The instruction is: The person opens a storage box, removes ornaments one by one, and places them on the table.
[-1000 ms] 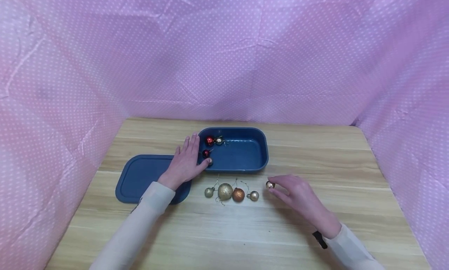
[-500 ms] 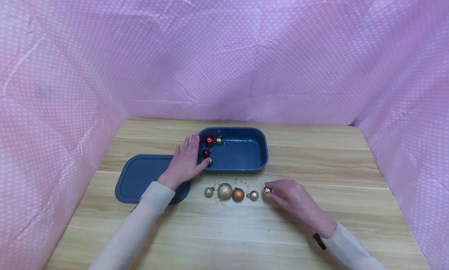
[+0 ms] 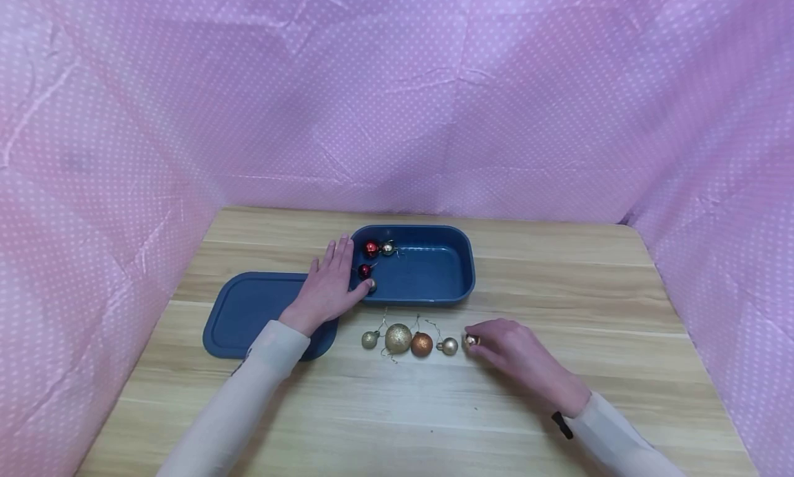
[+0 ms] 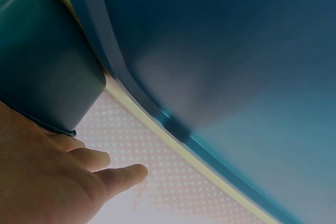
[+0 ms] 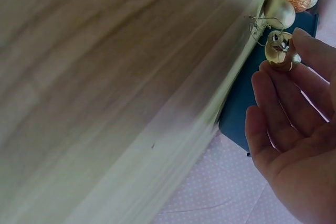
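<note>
My right hand (image 3: 524, 356) pinches a small shiny gold Christmas bauble (image 5: 282, 51) between thumb and fingers, close over the table. To its left lies a row of baubles: a pale gold one (image 3: 449, 346), a copper glitter one (image 3: 422, 344), a large gold glitter one (image 3: 398, 338) and a small greenish-gold one (image 3: 369, 340). My left hand (image 3: 329, 287) rests with straight fingers along the left rim of the blue box (image 3: 473, 270), its thumb over the near rim. Inside the box's left end sit red baubles (image 3: 370, 248) and gold baubles (image 3: 388, 247), one partly behind the thumb.
A blue lid (image 3: 248, 318) lies flat on the wooden table (image 3: 558, 270), left of the box and partly under my left forearm. Pink dotted cloth (image 3: 397, 118) surrounds the table at the back and sides.
My right hand has moved slightly left and toward the near side with the gold bauble, up to the right end of the row. The left hand has stayed on the box.
</note>
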Action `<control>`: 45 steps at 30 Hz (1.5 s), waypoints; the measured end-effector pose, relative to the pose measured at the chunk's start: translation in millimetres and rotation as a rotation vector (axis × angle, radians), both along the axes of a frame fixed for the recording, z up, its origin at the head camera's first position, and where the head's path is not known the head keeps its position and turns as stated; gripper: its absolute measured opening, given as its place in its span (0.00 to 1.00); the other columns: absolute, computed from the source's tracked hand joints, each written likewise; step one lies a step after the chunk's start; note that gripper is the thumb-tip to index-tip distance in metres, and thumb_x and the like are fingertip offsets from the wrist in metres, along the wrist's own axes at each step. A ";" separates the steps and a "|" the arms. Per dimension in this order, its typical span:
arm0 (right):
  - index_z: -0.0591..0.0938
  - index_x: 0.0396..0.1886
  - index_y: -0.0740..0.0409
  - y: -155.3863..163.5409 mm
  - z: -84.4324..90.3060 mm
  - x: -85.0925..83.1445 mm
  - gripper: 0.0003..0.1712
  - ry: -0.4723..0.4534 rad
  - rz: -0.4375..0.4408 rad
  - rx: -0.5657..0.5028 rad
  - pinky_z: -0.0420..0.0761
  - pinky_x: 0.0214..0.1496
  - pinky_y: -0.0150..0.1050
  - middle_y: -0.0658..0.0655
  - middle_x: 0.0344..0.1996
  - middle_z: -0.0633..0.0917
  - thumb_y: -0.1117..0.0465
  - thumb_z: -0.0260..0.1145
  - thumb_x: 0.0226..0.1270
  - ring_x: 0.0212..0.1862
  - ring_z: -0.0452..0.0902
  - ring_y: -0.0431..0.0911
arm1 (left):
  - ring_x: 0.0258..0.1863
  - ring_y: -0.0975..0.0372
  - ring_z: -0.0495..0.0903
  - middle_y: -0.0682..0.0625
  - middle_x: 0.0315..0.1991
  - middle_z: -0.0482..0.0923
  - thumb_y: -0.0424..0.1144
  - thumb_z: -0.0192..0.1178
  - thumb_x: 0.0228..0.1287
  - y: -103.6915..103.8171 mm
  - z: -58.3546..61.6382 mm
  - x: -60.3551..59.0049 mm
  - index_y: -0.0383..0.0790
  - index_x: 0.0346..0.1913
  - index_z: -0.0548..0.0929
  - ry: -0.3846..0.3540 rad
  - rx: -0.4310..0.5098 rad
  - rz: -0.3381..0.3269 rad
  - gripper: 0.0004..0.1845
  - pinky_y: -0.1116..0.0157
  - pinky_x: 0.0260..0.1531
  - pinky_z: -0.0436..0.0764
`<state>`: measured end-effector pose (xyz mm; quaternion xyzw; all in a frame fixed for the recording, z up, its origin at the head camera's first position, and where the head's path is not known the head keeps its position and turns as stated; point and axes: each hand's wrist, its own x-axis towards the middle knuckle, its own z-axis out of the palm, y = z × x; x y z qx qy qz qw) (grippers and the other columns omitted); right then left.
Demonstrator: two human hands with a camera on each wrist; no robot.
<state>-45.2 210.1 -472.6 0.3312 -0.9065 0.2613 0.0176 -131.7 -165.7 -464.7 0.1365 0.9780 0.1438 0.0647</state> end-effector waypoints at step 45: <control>0.86 0.56 0.63 5.2 16.0 -13.6 0.19 0.143 -0.149 -0.147 0.83 0.57 0.56 0.62 0.51 0.89 0.64 0.74 0.66 0.54 0.86 0.58 | 0.83 0.45 0.35 0.41 0.84 0.32 0.68 0.46 0.75 0.0 0.6 0.2 0.34 0.83 0.38 -0.011 0.005 0.001 0.53 0.35 0.75 0.47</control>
